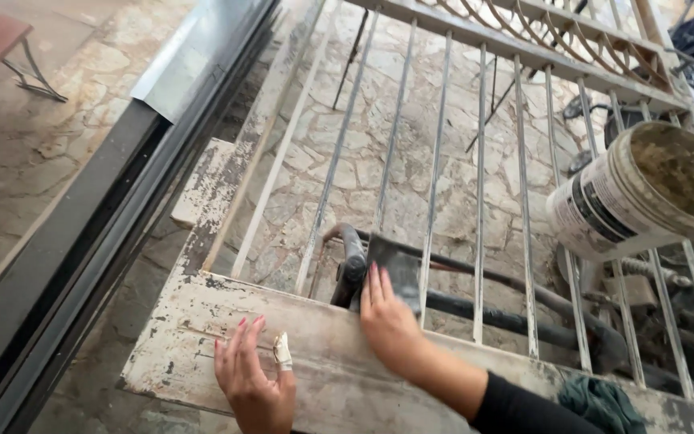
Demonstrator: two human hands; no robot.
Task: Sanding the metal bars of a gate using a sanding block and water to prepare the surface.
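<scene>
My right hand (389,315) presses a dark sheet of sandpaper (395,272) with flat fingers against the inner edge of the old gate (323,354), just where the bars meet its broad bottom rail. My left hand (252,376) lies spread open on that same rail, holding nothing, a bandage (282,350) wrapped on the thumb. To do this well I judge I should keep the sheet flat, push along the rail's length, and lean on the left hand so the gate doesn't shift. The thin bars (435,185) crowd the sheet on either side and could catch its corners. Beneath the gate, right under my sanding hand, runs a dark pipe (475,309). On the bars toward the gate's right side lies a dirty bucket (644,189) on its side; a green rag (600,402) sits on the rail near my right forearm.
</scene>
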